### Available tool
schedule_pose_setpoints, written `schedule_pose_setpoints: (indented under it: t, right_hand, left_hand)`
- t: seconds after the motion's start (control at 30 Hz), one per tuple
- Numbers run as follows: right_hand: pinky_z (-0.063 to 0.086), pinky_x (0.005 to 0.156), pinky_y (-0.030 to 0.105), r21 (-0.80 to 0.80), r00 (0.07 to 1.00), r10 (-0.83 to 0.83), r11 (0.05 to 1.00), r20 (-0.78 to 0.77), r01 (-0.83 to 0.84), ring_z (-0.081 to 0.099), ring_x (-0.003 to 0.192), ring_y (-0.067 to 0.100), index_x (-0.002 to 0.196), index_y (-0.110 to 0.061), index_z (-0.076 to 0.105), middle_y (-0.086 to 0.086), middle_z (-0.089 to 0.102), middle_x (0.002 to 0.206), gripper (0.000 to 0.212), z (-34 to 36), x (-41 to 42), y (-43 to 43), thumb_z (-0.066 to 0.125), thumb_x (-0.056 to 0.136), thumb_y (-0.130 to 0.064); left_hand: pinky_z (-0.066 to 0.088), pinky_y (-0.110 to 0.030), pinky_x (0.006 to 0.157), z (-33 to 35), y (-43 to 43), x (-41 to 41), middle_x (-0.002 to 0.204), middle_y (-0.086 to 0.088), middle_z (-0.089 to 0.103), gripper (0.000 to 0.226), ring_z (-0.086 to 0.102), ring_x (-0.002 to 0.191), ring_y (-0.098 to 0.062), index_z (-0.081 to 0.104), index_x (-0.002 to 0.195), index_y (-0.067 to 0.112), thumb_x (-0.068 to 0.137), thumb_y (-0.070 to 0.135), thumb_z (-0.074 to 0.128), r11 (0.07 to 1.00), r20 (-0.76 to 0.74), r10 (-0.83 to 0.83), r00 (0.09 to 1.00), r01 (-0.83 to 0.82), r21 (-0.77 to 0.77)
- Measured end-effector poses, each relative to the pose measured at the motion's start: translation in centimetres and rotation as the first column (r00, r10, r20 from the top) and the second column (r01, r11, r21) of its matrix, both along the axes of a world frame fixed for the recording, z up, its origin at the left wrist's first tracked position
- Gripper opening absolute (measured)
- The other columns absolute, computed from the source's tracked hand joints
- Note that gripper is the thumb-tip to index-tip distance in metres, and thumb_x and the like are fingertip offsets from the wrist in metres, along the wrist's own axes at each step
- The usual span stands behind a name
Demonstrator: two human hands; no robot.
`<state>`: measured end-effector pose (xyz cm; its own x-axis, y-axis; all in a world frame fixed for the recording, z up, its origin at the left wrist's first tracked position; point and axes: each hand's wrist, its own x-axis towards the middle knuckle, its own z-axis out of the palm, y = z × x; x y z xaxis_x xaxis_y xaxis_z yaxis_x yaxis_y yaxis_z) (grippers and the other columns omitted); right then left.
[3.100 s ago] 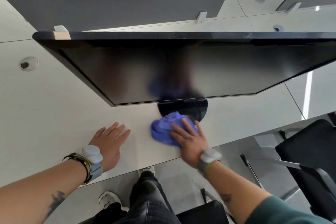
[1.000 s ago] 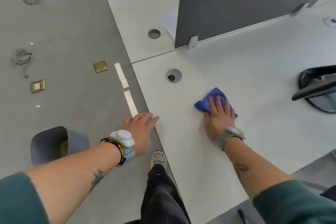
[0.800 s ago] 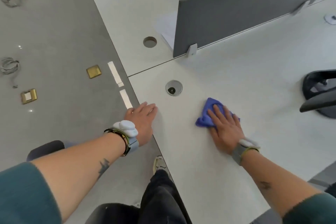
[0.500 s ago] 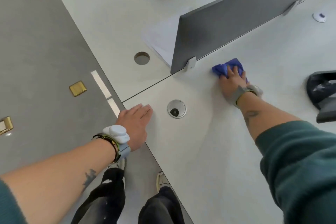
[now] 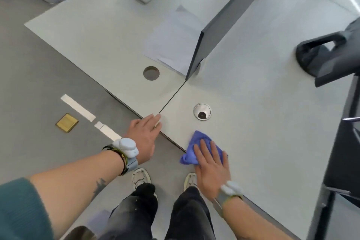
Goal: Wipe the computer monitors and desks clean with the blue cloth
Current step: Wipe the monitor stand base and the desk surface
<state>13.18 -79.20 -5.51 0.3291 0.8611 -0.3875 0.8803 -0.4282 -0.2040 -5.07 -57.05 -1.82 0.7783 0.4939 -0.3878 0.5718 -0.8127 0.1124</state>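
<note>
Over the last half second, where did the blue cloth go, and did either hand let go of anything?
The right hand drew the crumpled blue cloth back from the foot of the grey divider panel to the near edge of the pale grey desk, below the round metal cable grommet. Unchanged: its fingers press flat on the cloth, and the left hand rests flat on the desk corner.

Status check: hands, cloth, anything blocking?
Right hand flat, pressing blue cloth at desk edge. Left hand open, fingertips at desk corner. Cable grommet just beyond cloth.
</note>
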Motion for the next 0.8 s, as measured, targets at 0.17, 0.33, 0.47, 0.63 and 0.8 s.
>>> schedule_pose_setpoints:
  t: [0.17, 0.33, 0.47, 0.63, 0.8]
  right_hand:
    - [0.024, 0.114, 0.050, -0.010, 0.345, -0.917, 0.350, 0.199, 0.937, 0.026, 0.144, 0.033, 0.151, -0.024, 0.032, 0.004, 0.025, 0.161, 0.055, 3.2, 10.4, -12.9, 0.023, 0.101, -0.044]
    - [0.016, 0.118, 0.048, 0.006, 0.851, -0.509, 0.859, 0.132, 0.513, 0.025, 0.147, 0.040, 0.153, -0.024, 0.035, 0.007, 0.032, 0.160, 0.060, 0.7, 4.0, -3.1, 0.031, 0.097, -0.042]
    - [-0.006, 0.121, 0.043, -0.015, 0.990, -0.136, 0.990, 0.040, 0.137, -0.011, 0.152, 0.019, 0.156, -0.045, 0.010, -0.017, -0.004, 0.163, 0.057, 1.4, 2.6, -3.0, 0.028, 0.102, -0.052]
    - [0.018, 0.119, 0.049, -0.088, 0.581, -0.790, 0.576, 0.196, 0.812, 0.008, 0.151, 0.031, 0.158, -0.034, 0.010, -0.004, 0.006, 0.167, 0.060, 1.7, 17.1, -11.4, 0.023, 0.102, -0.050]
    - [0.010, 0.122, 0.051, -0.044, 0.899, -0.424, 0.902, 0.106, 0.430, 0.010, 0.152, 0.036, 0.158, -0.027, 0.020, 0.007, 0.018, 0.165, 0.069, 0.3, 22.7, -1.9, 0.014, 0.093, -0.048]
  left_hand:
    - [0.054, -0.052, 0.087, 0.7, 0.0, 1.2, 0.131, -0.008, 0.065, 0.084, 0.064, 0.120, -0.031, 0.067, 0.126, 0.010, 0.043, 0.014, 0.082, 0.990, -0.005, -0.144, 0.990, 0.144, -0.009]
    - [0.046, -0.050, 0.099, 1.2, -1.2, 5.6, 0.144, -0.005, 0.057, 0.080, 0.053, 0.134, -0.027, 0.059, 0.137, 0.019, 0.060, 0.020, 0.077, 0.987, -0.028, -0.156, 0.987, 0.156, -0.028]
    - [0.016, -0.044, 0.118, 2.1, -2.6, 9.1, 0.168, 0.003, 0.009, 0.076, 0.007, 0.154, -0.020, 0.015, 0.160, 0.026, 0.091, 0.027, 0.048, 0.970, -0.055, -0.239, 0.970, 0.240, 0.027]
    - [0.048, -0.052, 0.095, 1.4, -3.1, 13.5, 0.142, -0.006, 0.057, 0.081, 0.054, 0.131, -0.029, 0.059, 0.137, 0.020, 0.059, 0.021, 0.079, 0.965, -0.068, -0.260, 0.963, 0.259, -0.026]
    - [0.016, -0.042, 0.119, 1.3, -2.9, 20.1, 0.167, 0.002, 0.011, 0.074, 0.006, 0.154, -0.021, 0.014, 0.160, 0.023, 0.093, 0.026, 0.047, 0.980, -0.039, -0.201, 0.979, 0.200, -0.016]
